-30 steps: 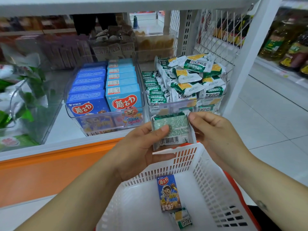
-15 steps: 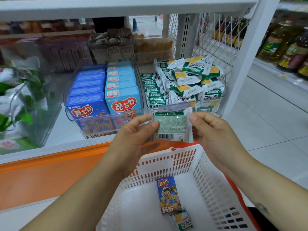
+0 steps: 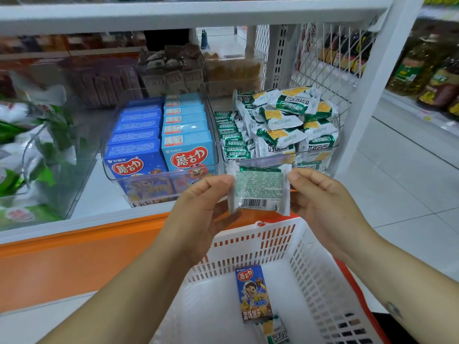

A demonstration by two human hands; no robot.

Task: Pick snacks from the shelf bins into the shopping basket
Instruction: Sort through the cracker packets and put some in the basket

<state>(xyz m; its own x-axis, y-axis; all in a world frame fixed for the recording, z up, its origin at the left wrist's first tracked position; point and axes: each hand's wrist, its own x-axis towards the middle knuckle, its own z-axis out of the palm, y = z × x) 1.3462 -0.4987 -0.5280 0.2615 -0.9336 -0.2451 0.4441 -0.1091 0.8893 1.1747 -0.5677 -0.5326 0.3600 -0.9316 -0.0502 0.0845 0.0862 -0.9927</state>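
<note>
Green-and-white snack packet (image 3: pixel 259 188) is held between both hands, back side to the camera, barcode along its lower edge. Left hand (image 3: pixel 198 212) pinches the packet's left seam; right hand (image 3: pixel 323 202) pinches the right seam. Packet is upright, stretched flat between them.

White shopping basket (image 3: pixel 318 276) sits below the hands; the packet hangs just above its far rim. On the basket floor, under the hands: one dark-blue snack box (image 3: pixel 254 292) lying flat, face up, and a second small packet (image 3: pixel 274 331) touching the box's near end, partly cut off by the frame edge.

On the shelf (image 3: pixel 99 192) beyond the hands: a clear bin (image 3: pixel 273 158) of matching green packets directly behind the held one, and a clear bin of blue boxes (image 3: pixel 161 175) beyond the left hand, in two rows, darker blue on the left. Orange panel (image 3: pixel 74 264) runs under the shelf, beneath the left forearm.
</note>
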